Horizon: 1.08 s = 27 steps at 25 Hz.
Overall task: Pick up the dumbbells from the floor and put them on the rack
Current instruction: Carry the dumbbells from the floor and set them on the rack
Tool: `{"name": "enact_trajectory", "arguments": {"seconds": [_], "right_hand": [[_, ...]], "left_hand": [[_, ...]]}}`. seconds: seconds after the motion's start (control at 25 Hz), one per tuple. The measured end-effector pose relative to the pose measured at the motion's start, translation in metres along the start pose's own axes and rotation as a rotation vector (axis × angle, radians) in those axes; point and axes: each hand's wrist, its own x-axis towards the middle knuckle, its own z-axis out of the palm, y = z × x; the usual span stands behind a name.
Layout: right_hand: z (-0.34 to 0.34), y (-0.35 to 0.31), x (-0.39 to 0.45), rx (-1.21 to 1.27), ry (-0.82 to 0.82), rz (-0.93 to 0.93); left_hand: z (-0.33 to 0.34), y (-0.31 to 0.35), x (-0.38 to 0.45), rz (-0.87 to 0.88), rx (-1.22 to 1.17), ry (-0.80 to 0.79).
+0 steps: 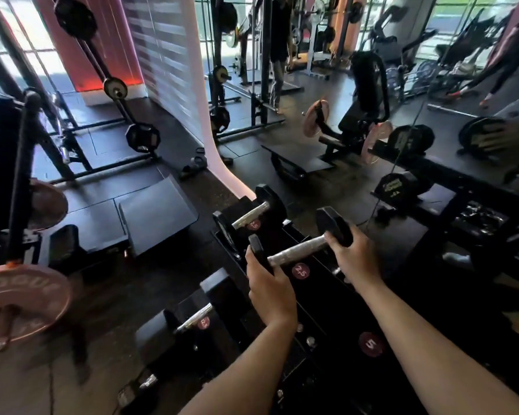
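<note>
I hold a small black hex dumbbell with a silver handle over the top tier of the black rack. My left hand grips its near head and my right hand cups its far head. The dumbbell hovers just above a red "2.5" label. A second small dumbbell rests on the rack to the upper left. A third dumbbell lies on a lower tier at the left.
A mirror behind the rack reflects larger dumbbells and gym machines. A red "5" label marks a slot nearer me. A pink weight plate on a bar stands at the left. A black wedge pad lies on the floor.
</note>
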Motion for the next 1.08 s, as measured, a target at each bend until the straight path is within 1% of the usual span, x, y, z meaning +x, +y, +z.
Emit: {"name": "enact_trajectory", "arguments": {"seconds": [0.2, 0.32, 0.48, 0.56, 0.68, 0.8, 0.96, 1.08], "right_hand": [[0.033, 0.029, 0.044, -0.081, -0.126, -0.002], [0.043, 0.047, 0.058, -0.093, -0.177, 0.02], [0.047, 0.069, 0.062, -0.057, -0.224, 0.076], [0.049, 0.077, 0.064, -0.057, -0.231, 0.071], [0.045, 0.081, 0.066, -0.085, -0.286, 0.037], [0.039, 0.08, 0.063, -0.098, -0.321, 0.051], [0.035, 0.079, 0.061, -0.081, -0.382, 0.128], [0.029, 0.081, 0.057, -0.074, -0.409, 0.179]], "left_hand": [[0.04, -0.022, 0.022, -0.152, -0.021, 0.01], [0.059, -0.032, 0.024, -0.231, 0.007, 0.008], [0.075, -0.039, 0.019, -0.241, 0.07, 0.015], [0.08, -0.041, 0.017, -0.272, 0.069, 0.02], [0.079, -0.04, 0.004, -0.341, 0.025, 0.048], [0.079, -0.041, -0.004, -0.358, -0.041, 0.064], [0.079, -0.039, -0.007, -0.415, -0.164, 0.085], [0.077, -0.043, -0.008, -0.441, -0.206, 0.07]]}}
